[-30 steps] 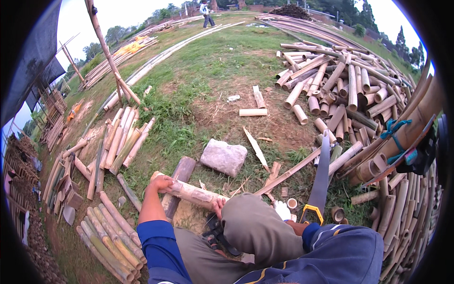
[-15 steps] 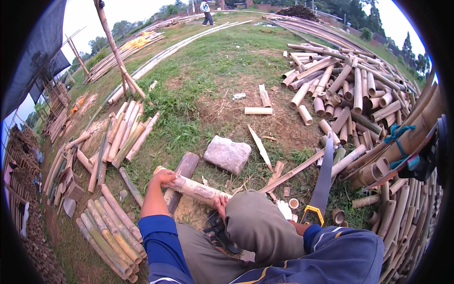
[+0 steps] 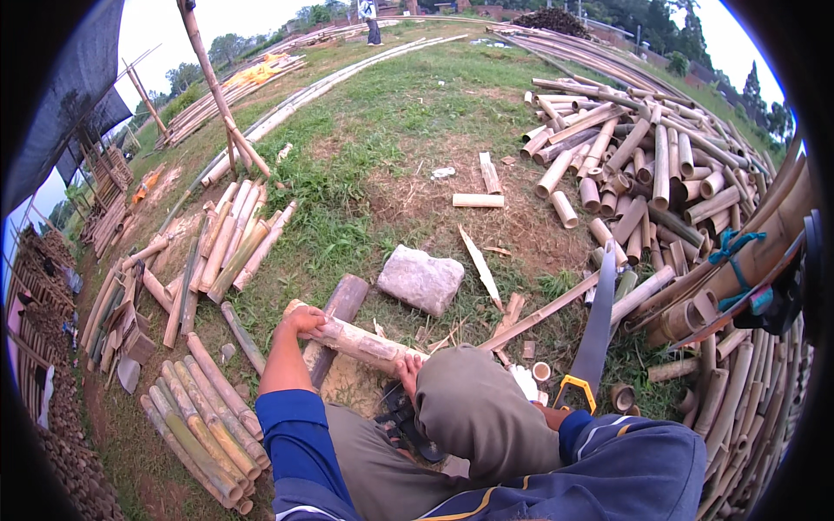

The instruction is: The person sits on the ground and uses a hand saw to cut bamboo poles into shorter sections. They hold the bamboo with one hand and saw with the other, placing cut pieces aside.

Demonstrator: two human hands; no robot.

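My left hand [image 3: 306, 322] is closed around the far-left end of a pale, mottled bamboo pole [image 3: 360, 343]. Bare fingers of my right hand [image 3: 408, 370] curl on the pole's other end, beside my raised knee; the knee hides most of that forearm. Underneath, a thicker dark bamboo piece [image 3: 347, 300] lies crosswise with the pole resting over it. To the right of my knee, a handsaw [image 3: 592, 334] with a yellow-edged handle points away from me, near my right sleeve. Something white, perhaps a glove [image 3: 523, 382], shows between knee and saw.
A large pale stone [image 3: 422, 280] sits just beyond the pole. Cut bamboo is heaped at right [image 3: 625, 165] and stacked at left [image 3: 204, 425]. A split strip [image 3: 479, 265] lies on the ground. Tied bamboo [image 3: 747, 252] stands close on my right. Far off, a person [image 3: 370, 22] stands.
The view has shifted very slightly. Both hands keep their places on the bamboo pole. The distant person has moved a little to the left.
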